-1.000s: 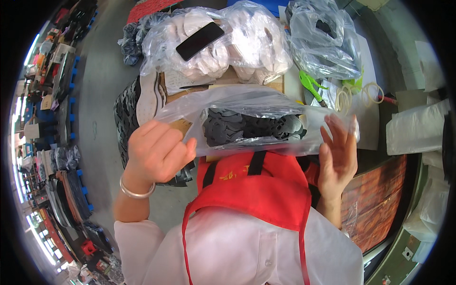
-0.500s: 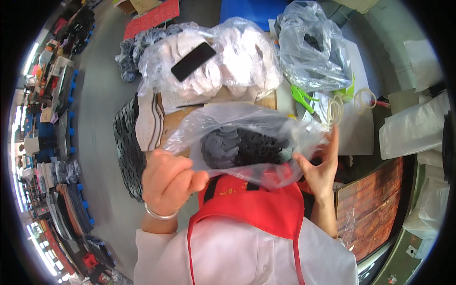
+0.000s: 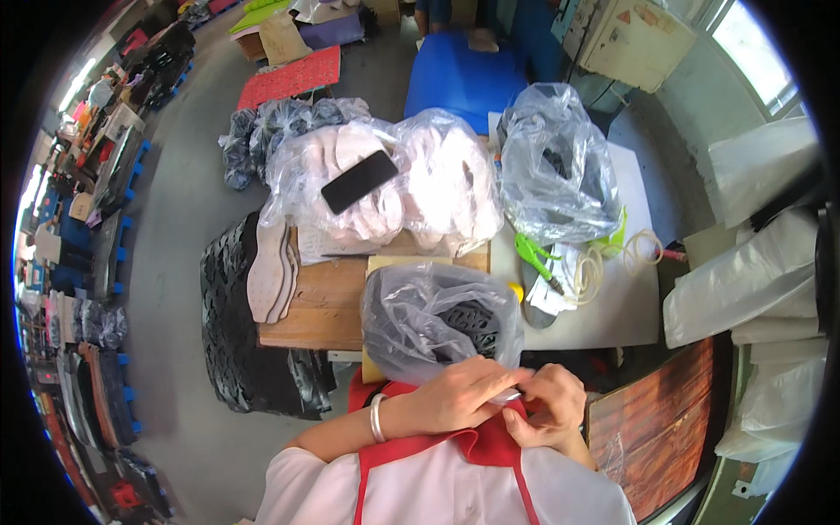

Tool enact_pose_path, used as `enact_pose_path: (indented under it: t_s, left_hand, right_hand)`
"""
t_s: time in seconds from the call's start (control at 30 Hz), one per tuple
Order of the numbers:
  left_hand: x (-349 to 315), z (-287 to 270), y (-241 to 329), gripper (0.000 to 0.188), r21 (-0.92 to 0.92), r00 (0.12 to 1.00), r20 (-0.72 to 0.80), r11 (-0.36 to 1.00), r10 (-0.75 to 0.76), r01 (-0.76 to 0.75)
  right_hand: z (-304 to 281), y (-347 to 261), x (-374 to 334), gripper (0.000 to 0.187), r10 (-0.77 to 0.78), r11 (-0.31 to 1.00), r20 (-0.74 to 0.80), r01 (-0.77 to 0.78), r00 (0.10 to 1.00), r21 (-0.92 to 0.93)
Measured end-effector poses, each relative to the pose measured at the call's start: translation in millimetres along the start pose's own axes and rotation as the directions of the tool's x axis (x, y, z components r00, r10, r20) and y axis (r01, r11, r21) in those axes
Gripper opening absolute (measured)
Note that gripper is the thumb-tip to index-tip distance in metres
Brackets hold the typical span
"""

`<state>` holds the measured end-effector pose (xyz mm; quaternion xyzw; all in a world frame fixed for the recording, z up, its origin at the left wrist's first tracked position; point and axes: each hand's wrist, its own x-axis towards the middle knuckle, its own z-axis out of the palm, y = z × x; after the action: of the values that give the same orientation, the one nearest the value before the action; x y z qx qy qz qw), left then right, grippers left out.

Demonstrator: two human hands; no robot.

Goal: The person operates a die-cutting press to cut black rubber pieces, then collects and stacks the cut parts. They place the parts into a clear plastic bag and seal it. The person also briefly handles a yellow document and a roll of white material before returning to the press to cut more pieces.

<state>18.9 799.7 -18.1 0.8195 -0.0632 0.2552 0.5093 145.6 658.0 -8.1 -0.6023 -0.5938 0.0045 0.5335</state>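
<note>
My left hand point(image 3: 466, 395), with a silver bangle at its wrist, reaches across in front of my chest to meet my right hand point(image 3: 554, 407). Both hands have their fingers closed near the top of my red apron point(image 3: 486, 446). Between them shows a small silvery thing point(image 3: 506, 396), too small to name. Just beyond the hands, a transparent plastic bag point(image 3: 394, 324) stands on the table's near edge, its mouth gathered loosely. Dark cut-out pieces point(image 3: 472, 325) show inside it.
Bags of pale pieces point(image 3: 446, 179) lie behind, a black phone point(image 3: 359, 182) on top. Pale sole-shaped pieces point(image 3: 267, 276) lie left. Right are another plastic bag point(image 3: 560, 166), a green air gun point(image 3: 534, 254) and coiled hose point(image 3: 588, 278). A patterned brown board point(image 3: 652, 429) stands nearby.
My hands were apart at the open bag's two sides; now they meet near my chest. The bag stands more upright and narrower. The view has tilted up, showing more background.
</note>
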Motion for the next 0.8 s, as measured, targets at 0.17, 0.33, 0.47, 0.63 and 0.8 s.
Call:
enact_pose_path:
  t_s: [0.17,0.33,0.47,0.63,0.8]
  left_hand:
    - [-0.4,-5.0,6.9,0.025,0.175,0.977,-0.132,0.974,0.167,-0.143]
    - [17.2,-2.5,11.2,0.017,0.229,0.921,0.172,0.895,0.349,-0.382]
    - [9.6,-22.6,8.3,0.030,0.329,0.982,0.108,0.926,0.155,-0.183]
    - [-42.8,-63.6,-7.8,0.041,0.560,0.923,-0.375,0.771,-0.089,0.302]
    - [-160.9,-68.8,-76.3,0.048,0.013,0.437,-0.672,0.581,-0.598,0.814]
  right_hand:
    - [-1.4,24.5,5.5,0.128,0.169,0.977,0.280,-0.124,0.945,-0.172]
    - [67.0,60.8,9.8,0.065,-0.041,0.898,0.553,-0.212,0.832,0.386]
    - [92.1,67.5,6.5,0.042,-0.043,0.765,0.542,-0.321,0.839,0.559]
    - [90.5,75.7,8.0,0.043,0.446,-0.048,0.649,-0.708,0.616,0.704]
    - [90.6,69.6,30.9,0.055,0.456,0.049,0.604,-0.695,0.654,0.717]
